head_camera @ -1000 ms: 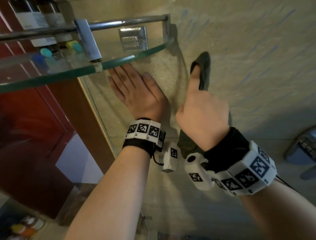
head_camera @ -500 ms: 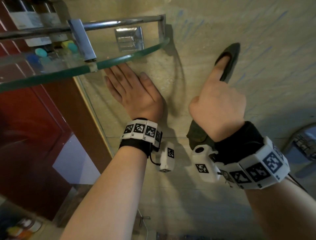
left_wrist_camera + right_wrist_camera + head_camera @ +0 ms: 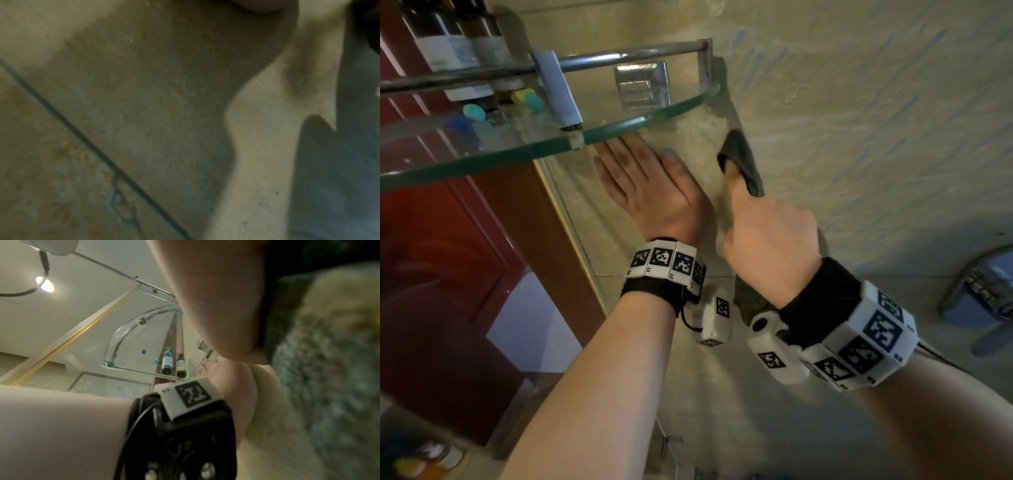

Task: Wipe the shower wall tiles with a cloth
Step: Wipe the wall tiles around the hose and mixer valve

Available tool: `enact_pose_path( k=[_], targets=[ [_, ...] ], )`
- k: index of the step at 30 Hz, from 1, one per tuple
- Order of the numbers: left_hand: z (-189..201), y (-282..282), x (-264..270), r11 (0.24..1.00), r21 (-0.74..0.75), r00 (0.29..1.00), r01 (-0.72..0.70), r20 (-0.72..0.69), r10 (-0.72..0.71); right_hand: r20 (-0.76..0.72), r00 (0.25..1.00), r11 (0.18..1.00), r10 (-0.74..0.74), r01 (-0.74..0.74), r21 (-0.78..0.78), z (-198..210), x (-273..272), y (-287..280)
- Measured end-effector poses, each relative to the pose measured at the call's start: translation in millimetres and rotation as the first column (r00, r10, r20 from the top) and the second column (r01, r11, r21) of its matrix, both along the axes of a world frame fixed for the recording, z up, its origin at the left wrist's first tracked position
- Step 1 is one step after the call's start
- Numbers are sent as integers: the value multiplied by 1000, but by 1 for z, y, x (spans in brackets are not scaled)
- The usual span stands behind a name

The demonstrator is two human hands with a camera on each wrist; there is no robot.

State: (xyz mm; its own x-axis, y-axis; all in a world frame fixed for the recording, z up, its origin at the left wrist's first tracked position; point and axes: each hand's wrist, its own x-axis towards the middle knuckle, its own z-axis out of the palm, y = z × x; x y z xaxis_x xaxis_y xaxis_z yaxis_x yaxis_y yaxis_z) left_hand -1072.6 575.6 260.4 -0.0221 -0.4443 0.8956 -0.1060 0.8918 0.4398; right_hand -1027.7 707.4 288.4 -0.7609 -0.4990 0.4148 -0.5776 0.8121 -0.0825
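Note:
The beige shower wall tiles fill the head view. My left hand lies flat on the wall just under the glass shelf, fingers straight and together. Right beside it, my right hand grips a dark green cloth against the tiles. Its index finger is stretched up under the cloth's top fold, and the other fingers are curled out of sight. The cloth's tail hangs below the palm. In the right wrist view the fuzzy cloth fills the right side. The left wrist view shows only close tile with a grout line.
A curved glass corner shelf with a chrome rail juts out above my left hand and carries bottles. A glass panel edge and wooden frame run down the left. A metal rack sits at the right edge.
My right hand swept the cloth out to the upper right, then back left and down, ending close beside my left hand. The left hand has stayed flat on the wall.

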Motion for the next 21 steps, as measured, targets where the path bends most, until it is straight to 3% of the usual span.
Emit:
enact_pose_path(
  k=[7,13,21],
  targets=[
    [1,1,1,1000,-8,1000,2,0,-2,-77,997,997,32,-27,68,26,-3,9],
    [0,0,1,999,-43,1000,-21,-9,21,-143,990,1000,-14,12,-15,44,-18,14],
    [1,2,2,1000,-19,1000,2,-7,-2,-78,993,995,-91,88,-39,32,-12,12]
  ],
)
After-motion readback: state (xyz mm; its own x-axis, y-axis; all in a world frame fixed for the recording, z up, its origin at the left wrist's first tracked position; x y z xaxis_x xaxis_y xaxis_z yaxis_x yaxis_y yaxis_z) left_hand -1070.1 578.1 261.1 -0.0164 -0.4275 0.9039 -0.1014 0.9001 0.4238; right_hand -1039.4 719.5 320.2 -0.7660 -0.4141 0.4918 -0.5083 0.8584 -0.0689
